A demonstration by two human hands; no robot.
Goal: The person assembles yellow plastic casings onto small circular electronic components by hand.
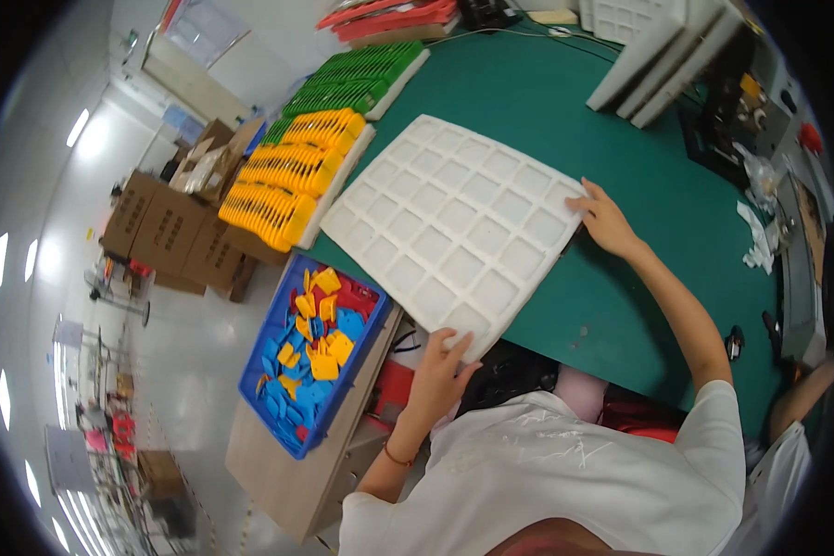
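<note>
A white foam tray [433, 199] with rows of square pockets lies over the green table, its near corner jutting past the front edge. My left hand [435, 378] grips that near corner, fingertips on the top face and thumb reaching along the outside. At the tray's right corner my right hand [607, 220] is closed on the rim, fingers on top. The pockets look bare of parts.
Yellow pieces [292, 176] and green pieces [361, 74] stand in rows on white trays at the left. A blue bin [247, 389] holds loose yellow, blue and red parts. White foam slabs [653, 60] lean at the back right; another person's arm [803, 398] shows at far right.
</note>
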